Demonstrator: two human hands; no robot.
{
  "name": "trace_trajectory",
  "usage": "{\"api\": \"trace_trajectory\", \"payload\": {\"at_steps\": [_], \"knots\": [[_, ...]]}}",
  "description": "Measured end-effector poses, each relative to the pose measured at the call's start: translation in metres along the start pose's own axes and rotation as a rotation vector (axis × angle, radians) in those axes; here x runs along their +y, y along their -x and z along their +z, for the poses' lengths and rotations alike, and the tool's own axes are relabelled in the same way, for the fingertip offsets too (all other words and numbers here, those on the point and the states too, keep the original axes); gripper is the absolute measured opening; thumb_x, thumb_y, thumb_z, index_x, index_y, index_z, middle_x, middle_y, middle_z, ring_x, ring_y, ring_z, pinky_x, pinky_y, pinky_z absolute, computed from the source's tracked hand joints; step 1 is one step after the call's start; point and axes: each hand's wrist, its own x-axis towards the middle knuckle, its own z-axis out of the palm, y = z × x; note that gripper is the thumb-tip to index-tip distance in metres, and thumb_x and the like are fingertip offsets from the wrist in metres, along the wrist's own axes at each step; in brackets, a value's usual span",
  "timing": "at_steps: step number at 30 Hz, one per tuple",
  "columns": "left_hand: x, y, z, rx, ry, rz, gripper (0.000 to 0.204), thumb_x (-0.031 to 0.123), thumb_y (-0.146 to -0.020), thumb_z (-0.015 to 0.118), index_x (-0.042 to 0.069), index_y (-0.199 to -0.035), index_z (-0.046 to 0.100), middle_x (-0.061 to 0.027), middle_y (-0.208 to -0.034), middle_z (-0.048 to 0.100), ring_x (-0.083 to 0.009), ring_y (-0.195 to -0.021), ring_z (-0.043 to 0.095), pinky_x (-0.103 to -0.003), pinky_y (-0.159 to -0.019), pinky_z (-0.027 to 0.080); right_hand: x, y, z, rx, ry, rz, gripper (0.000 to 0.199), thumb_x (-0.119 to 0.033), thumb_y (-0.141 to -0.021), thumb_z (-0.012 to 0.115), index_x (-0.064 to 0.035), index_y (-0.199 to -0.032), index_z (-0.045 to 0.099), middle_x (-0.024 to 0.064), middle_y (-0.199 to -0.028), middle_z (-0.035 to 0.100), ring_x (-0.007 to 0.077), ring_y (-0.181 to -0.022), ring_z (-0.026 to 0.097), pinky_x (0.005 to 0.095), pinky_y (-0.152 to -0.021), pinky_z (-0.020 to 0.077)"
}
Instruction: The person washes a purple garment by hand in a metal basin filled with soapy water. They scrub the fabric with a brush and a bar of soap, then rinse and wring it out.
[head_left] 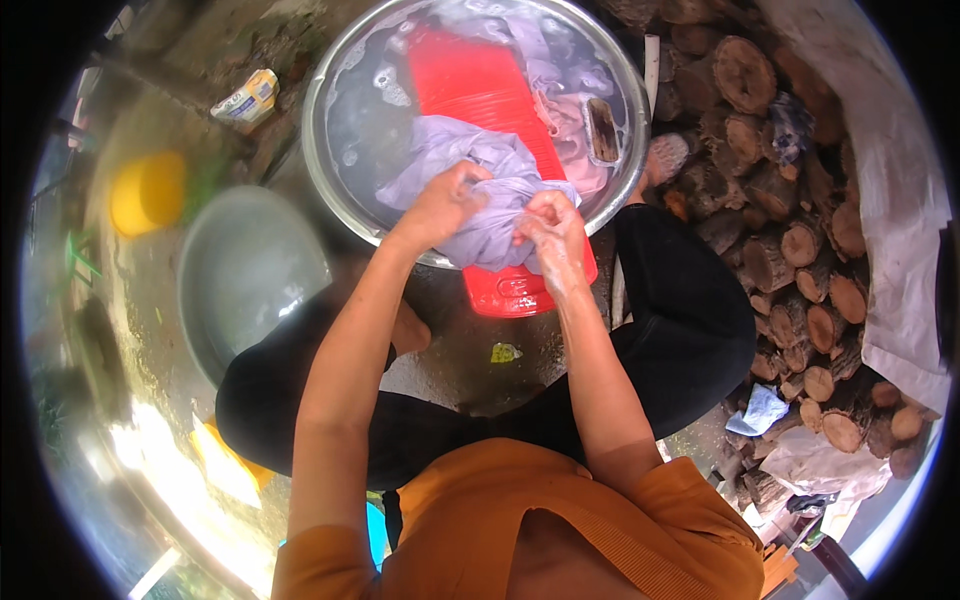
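Hand-washing a lilac garment on a red washboard, seen from above.

At centre frame, left hand [447, 205] and right hand [552, 228] both clenched tight on a bunched, wet lilac cloth [487, 195], pressed against the red washboard [470, 85] slanting out of a round metal basin [330, 120] of soapy water at top centre. More pale laundry [570, 125] soaking at the basin's right side, apparently unwashed as yet. Scrubbing seemingly mid-way: no rinsing or wringing evident. Empty grey bowl [245, 270] at left, yellow tub [148, 190] at upper left, stacked firewood [790, 210] along the right.
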Motion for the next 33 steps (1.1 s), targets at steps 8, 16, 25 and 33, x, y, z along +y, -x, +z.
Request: {"api": "trace_trajectory", "payload": {"at_steps": [8, 16, 25, 33], "knots": [[-0.019, -0.012, 0.009, 0.158, 0.287, 0.013, 0.022, 0.002, -0.090, 0.058, 0.007, -0.112, 0.060, -0.0044, -0.099, 0.060, -0.0115, -0.086, 0.053, -0.028, -0.079, 0.045, 0.000, 0.009, -0.017, -0.040, 0.485, -0.243, 0.016, 0.003, -0.084, 0.062, -0.0038, -0.098, 0.059, 0.0037, -0.092, 0.061, 0.0111, -0.074, 0.059, 0.0265, -0.068, 0.0498], [-0.021, -0.003, 0.007, 0.108, 0.119, 0.099, 0.016, 0.002, -0.092, 0.054, 0.003, -0.107, 0.061, -0.0060, -0.107, 0.064, -0.0139, -0.098, 0.057, -0.028, -0.089, 0.045, -0.017, -0.002, -0.032, 0.262, 0.737, -0.237, 0.008, -0.002, -0.089, 0.060, 0.0012, -0.091, 0.067, 0.0026, -0.080, 0.064, 0.0104, -0.073, 0.058, 0.0270, -0.068, 0.0478], [-0.014, 0.006, 0.014, 0.371, 0.071, 0.233, 0.019, 0.005, -0.092, 0.058, 0.001, -0.110, 0.060, -0.0099, -0.105, 0.065, -0.0186, -0.099, 0.060, -0.031, -0.091, 0.045, -0.019, -0.068, -0.094, 0.102, 1.073, -0.459, 0.017, -0.010, -0.089, 0.058, 0.0011, -0.098, 0.067, 0.0126, -0.084, 0.065, 0.0228, -0.076, 0.064, 0.0349, -0.068, 0.0505], [-0.054, 0.033, 0.049, 0.571, -0.539, 0.179, 0.040, 0.031, -0.087, 0.069, 0.001, -0.113, 0.059, -0.0223, -0.100, 0.066, -0.0419, -0.104, 0.060, -0.050, -0.084, 0.046, -0.012, 0.021, -0.018, -0.253, 0.607, -0.199, 0.020, -0.015, -0.087, 0.066, -0.0010, -0.101, 0.064, 0.0053, -0.089, 0.065, 0.0125, -0.075, 0.060, 0.0288, -0.066, 0.0485]]}}
